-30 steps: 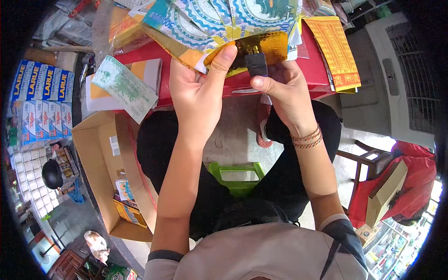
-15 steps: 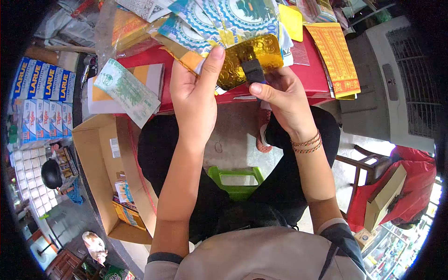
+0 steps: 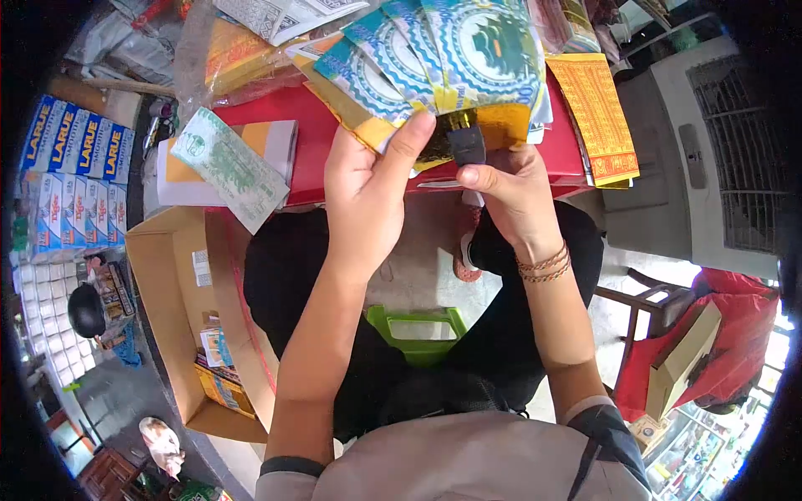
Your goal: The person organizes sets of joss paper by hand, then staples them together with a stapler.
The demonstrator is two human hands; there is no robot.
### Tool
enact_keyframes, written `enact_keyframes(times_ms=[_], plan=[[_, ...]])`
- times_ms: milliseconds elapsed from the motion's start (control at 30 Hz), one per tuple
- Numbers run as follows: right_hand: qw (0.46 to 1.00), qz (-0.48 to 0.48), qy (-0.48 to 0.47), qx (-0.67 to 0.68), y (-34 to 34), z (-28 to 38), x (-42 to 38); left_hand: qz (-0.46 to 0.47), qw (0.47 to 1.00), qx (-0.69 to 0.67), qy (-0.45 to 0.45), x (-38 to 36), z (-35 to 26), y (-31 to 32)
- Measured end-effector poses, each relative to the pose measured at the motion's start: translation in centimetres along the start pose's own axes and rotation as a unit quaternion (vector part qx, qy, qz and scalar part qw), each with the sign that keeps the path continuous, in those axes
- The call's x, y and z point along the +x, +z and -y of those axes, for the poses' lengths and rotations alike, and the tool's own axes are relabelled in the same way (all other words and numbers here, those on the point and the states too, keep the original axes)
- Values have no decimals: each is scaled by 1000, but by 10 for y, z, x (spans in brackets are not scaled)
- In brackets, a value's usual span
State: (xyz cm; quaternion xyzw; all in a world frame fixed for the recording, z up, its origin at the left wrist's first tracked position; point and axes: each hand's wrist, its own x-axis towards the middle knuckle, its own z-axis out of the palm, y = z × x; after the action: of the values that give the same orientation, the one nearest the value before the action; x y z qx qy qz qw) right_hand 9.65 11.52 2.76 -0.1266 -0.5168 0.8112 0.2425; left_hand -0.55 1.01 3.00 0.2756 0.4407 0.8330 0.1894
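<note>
My left hand (image 3: 372, 196) is closed on the lower left of a fan of blue-and-white printed paper notes (image 3: 493, 54), its thumb pressed on top. Yellow-orange paper shows at the fan's left edge, and a shiny gold sheet (image 3: 505, 125) lies under the notes. My right hand (image 3: 518, 192) is closed at the fan's lower right, around a black tool (image 3: 466, 144) that looks like a small stapler clamped over the paper edge. Its lower end and most of my right fingers are hidden.
On the red table (image 3: 317, 171) lie a green printed note (image 3: 230, 167) on a paper stack and an orange patterned paper stack (image 3: 595, 117). An open cardboard box (image 3: 159, 284) stands left, near stacked beer cartons (image 3: 79, 175). A green stool (image 3: 418, 330) sits between my knees.
Both hands have shifted slightly, with the fan coming lower and tilting so its printed faces show more. Less of the gold sheet is visible. Both hands keep their hold.
</note>
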Motion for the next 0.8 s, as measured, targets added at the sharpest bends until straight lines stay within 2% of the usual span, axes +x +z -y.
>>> enact_keyframes(times_ms=[233, 367, 467, 533, 567, 600, 667, 733, 800], plan=[[1000, -3, -16, -9, -1, -2, 1, 13, 999, -41, 4, -2, -3, 1], [999, -5, -33, 0, -2, -4, 1, 20, 1000, -16, 8, -3, -3, -1], [1000, -21, -9, -13, -5, -6, 0, 30, 999, -28, -7, -4, -3, -1], [1000, -28, -3, -5, -9, -7, -1, 57, 994, -89, -21, -5, 0, -3], [1000, -23, -6, -5, -11, -6, -2, 81, 989, -90, -80, -7, -4, -6], [999, -32, 3, -30, -12, -4, -3, 97, 994, -51, -18, -4, 2, -3], [998, -36, 8, -55, -10, -6, -3, 113, 990, -57, -66, -1, 2, -3], [996, -46, -47, -60, -5, -10, -2, 99, 992, -34, -75, 2, 0, -5], [997, -35, -39, -62, -3, -10, -3, 86, 992, -13, -90, 2, 0, -6]])
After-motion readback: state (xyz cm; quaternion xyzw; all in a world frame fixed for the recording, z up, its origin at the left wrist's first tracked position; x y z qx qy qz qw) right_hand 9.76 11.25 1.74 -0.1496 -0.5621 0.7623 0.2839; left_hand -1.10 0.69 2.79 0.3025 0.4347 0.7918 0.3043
